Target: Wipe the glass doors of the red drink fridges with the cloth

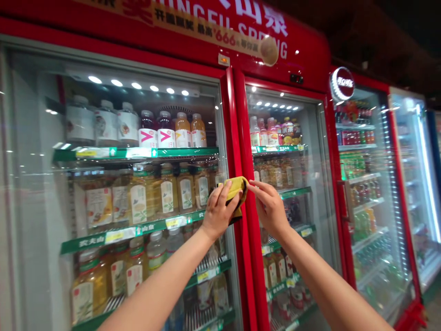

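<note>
My left hand (pixel 220 209) is closed around a folded yellow cloth (pixel 237 186) with dark edging. The cloth lies against the red frame (pixel 229 115) of the left glass door, near where the two cooler doors meet. Just right of it, my right hand (pixel 270 205) has its fingers stretched towards the red frame of the right door (pixel 255 239). Its fingertips come close to the cloth's edge; whether they touch it, I cannot tell. Behind the left glass, bottles of pale yellow drink (pixel 167 191) stand on a shelf.
The red drinks cooler (pixel 303 46) fills most of the view, its shelves edged with green strips (pixel 138 231). White, purple and orange bottles line the top shelf. Another red cooler (pixel 358 184) with a round lit sign (pixel 342 83) and a brightly lit cooler (pixel 416 184) stand to the right.
</note>
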### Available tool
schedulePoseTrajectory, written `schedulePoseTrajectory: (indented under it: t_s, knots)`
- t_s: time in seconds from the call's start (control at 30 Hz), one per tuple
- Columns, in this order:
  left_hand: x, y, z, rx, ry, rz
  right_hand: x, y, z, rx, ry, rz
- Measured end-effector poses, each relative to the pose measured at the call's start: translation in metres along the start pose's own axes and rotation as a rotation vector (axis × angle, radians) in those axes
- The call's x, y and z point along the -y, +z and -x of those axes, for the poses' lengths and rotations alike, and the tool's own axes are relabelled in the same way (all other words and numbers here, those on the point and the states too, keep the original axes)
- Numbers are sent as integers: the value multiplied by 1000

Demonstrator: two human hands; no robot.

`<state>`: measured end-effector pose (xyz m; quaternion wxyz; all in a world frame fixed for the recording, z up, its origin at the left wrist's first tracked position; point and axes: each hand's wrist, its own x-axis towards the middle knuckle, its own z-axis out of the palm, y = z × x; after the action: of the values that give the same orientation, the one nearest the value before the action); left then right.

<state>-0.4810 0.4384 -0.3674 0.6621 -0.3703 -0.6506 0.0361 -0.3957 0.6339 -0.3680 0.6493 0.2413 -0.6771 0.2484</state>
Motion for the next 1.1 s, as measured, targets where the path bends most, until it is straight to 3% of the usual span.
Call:
schedulePoseTrajectory:
  t_s: [0.17, 0.33, 0.43, 0.53, 0.73, 0.83, 0.93, 1.1]
  knots:
    - [-2, 22, -35, 3, 12, -26, -11, 18, -20, 83, 35, -61]
    - [28, 20, -90, 22, -35, 37, -30, 34, -74, 18, 16, -115]
    - [32, 20, -101, 35, -52, 67, -36, 36, -87, 25, 13, -118]
    - [16, 22, -79, 34, -80, 78, -33, 36, -62, 48, 9, -115]
    - [-44, 19, 22, 86, -49, 68, -15, 34, 59, 94, 48, -62]
    - [-53, 17, 49, 98, 17, 43, -12, 36, 92, 120, 34, -45]
    - [-33, 20, 27, 67, 78, 24, -16, 39, 68, 129, 32, -35]
    - [15, 25, -56, 16, 56, 29, -24, 37, -32, 118, 64, -39]
